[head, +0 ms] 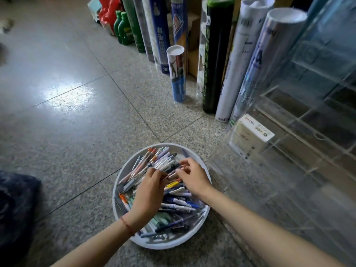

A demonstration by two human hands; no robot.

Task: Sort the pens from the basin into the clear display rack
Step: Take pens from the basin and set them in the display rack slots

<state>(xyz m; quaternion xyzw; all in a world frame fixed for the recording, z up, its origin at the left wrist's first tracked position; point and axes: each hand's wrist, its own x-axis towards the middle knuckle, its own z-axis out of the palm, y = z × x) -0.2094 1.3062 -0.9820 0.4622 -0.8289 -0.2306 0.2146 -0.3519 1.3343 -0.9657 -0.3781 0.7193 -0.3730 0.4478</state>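
Your left hand (148, 193) pinched stiff, likely light, slick pens (177, 206), best taken mid-barrel, in the basin (159, 245), rack (289, 151) at three o'clock; your right hand (194, 180) curled its fingers, hold impossible to tell.

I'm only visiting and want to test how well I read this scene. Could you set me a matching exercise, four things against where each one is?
Things
1. pens
2. red cord
3. green bottles
4. small white box

Places
A. seen through the wall of the clear display rack
B. piled in the white basin
C. far back on the floor, beside the tall tubes
D. round the wrist of the left hand

Pairs: 1-B, 2-D, 3-C, 4-A
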